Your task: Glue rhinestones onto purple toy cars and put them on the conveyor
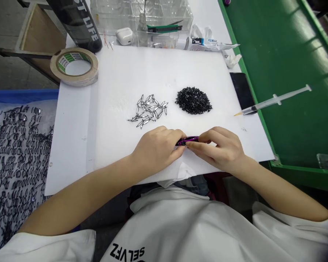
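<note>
Near the front edge of the white board, my left hand (161, 147) and my right hand (221, 147) pinch a small, glossy purple-and-black piece (190, 139) between them. Fingers cover both its ends, so its exact kind is hidden. Beyond my left hand lies a loose cluster of slim, pointed oval pieces (150, 109) with dark outlines and pale middles. A heap of tiny shiny black pieces (193, 100) sits beyond the purple piece, slightly to the right.
Right of the board are a syringe (273, 100) and a dark phone-like slab (243, 87). Masking tape (74, 67), a black bottle (76, 25), a white earbud case (124, 36) and a green-black cutter (165, 28) line the back. A sheet of dark curved pieces (19, 163) lies left.
</note>
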Available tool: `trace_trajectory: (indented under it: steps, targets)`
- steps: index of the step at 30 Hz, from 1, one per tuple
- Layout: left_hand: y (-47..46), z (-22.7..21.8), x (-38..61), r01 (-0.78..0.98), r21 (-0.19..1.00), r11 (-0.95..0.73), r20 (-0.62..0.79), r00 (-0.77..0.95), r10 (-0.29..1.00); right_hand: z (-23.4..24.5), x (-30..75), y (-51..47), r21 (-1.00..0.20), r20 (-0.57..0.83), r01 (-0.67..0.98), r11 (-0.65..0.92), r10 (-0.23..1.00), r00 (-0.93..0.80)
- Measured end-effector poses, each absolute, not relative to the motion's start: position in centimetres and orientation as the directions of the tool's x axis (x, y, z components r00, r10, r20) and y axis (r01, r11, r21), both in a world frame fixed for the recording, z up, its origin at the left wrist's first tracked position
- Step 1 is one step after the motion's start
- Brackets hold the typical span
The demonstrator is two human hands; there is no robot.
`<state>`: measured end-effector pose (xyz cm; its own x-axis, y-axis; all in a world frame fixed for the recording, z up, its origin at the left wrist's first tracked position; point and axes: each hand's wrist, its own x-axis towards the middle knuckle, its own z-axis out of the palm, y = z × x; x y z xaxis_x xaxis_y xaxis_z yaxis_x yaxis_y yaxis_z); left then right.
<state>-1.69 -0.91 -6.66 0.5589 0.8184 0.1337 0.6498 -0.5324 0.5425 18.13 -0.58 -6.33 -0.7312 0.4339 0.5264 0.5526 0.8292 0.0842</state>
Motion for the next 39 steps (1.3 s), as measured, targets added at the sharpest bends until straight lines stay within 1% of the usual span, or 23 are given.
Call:
trace_trajectory:
  steps: [4,6,8,11,13,15,18,21,23,24,25,26,27,28,30,31,32,33,34,35,37,39]
  targets:
    - [-0.9,-6.6,-1.7,0.646,0.553,-0.526,0.117,0.565,0.817,-5.3,18.6,-0.3,-0.023,0.578,0.547,0.837,0.457,-0.676]
    - [-0.9,-6.6,-1.7,0.642,0.56,-0.524,0.107,0.571,0.814,-4.8,19.0,-0.1,-0.063,0.617,0.572,0.818,0.483,-0.622]
    - [-0.9,-6.5,-1.7,0.641,0.563,-0.521,0.106,0.569,0.815,-4.5,19.3,0.3,-0.103,0.626,0.606,0.789,0.525,-0.577]
    - [-0.9,-6.5,-1.8,0.64,0.563,-0.522,0.108,0.57,0.815,-4.1,19.1,1.2,-0.183,0.574,0.657,0.731,0.622,-0.533]
    - [-0.8,-6.4,-1.8,0.642,0.553,-0.531,0.106,0.578,0.809,-4.0,18.5,1.9,-0.231,0.507,0.685,0.692,0.686,-0.522]
    - [-0.7,-6.5,-1.9,0.641,0.538,-0.548,0.1,0.597,0.796,-4.0,17.7,2.7,-0.25,0.43,0.701,0.668,0.725,-0.538]
    - [-0.6,-6.2,-1.9,0.648,0.475,-0.595,0.075,0.644,0.762,-4.2,16.3,4.0,-0.236,0.334,0.719,0.654,0.749,-0.572]
    - [-1.3,-5.0,-1.7,0.676,0.334,-0.658,-0.004,0.699,0.716,-4.8,14.9,5.2,-0.201,0.256,0.736,0.646,0.76,-0.597]
    - [-2.6,-3.6,-1.7,0.707,0.251,-0.661,-0.062,0.694,0.718,-5.2,14.0,5.7,-0.167,0.205,0.747,0.644,0.763,-0.613]
    - [-3.4,-2.9,-1.8,0.724,0.234,-0.649,-0.077,0.679,0.73,-5.4,13.7,5.9,-0.146,0.185,0.752,0.643,0.764,-0.618]
    - [-4.4,-2.2,-2.0,0.739,0.239,-0.629,-0.083,0.661,0.746,-5.6,13.3,6.0,-0.125,0.169,0.759,0.639,0.767,-0.619]
    - [-5.4,-1.6,-2.2,0.742,0.273,-0.612,-0.086,0.652,0.753,-5.8,13.1,6.1,-0.103,0.155,0.767,0.634,0.771,-0.617]
    - [-6.5,-1.3,-2.5,0.725,0.339,-0.6,-0.086,0.659,0.747,-5.9,12.8,6.1,-0.082,0.14,0.775,0.627,0.777,-0.614]
    - [-7.6,-1.2,-2.9,0.688,0.433,-0.582,-0.1,0.679,0.728,-6.0,12.6,6.1,-0.064,0.119,0.782,0.619,0.783,-0.61]
    - [-9.6,-2.1,-3.6,0.582,0.643,-0.498,-0.16,0.738,0.656,-6.1,12.3,6.2,-0.042,0.077,0.794,0.606,0.795,-0.602]
    - [-10.5,-3.0,-3.9,0.557,0.717,-0.42,-0.22,0.752,0.622,-6.0,12.2,6.3,-0.04,0.057,0.798,0.601,0.799,-0.599]
    - [-11.3,-4.1,-4.2,0.562,0.755,-0.339,-0.286,0.747,0.601,-6.0,12.2,6.3,-0.044,0.042,0.803,0.595,0.804,-0.593]
    - [-12.0,-5.4,-4.4,0.599,0.756,-0.265,-0.354,0.714,0.604,-5.9,12.1,6.4,-0.054,0.033,0.807,0.589,0.808,-0.588]
    - [-12.5,-6.7,-4.6,0.662,0.723,-0.198,-0.413,0.643,0.645,-5.9,12.1,6.5,-0.067,0.028,0.809,0.583,0.812,-0.583]
    - [-12.9,-7.9,-4.7,0.73,0.671,-0.128,-0.447,0.537,0.716,-5.9,12.1,6.6,-0.081,0.025,0.813,0.576,0.817,-0.576]
    - [-13.4,-10.1,-4.7,0.803,0.595,0.041,-0.464,0.302,0.833,-6.0,12.1,6.9,-0.108,0.025,0.819,0.563,0.825,-0.564]
    - [-13.4,-11.7,-4.3,0.785,0.596,0.166,-0.444,0.15,0.883,-6.4,12.0,7.0,-0.115,0.054,0.819,0.563,0.826,-0.561]
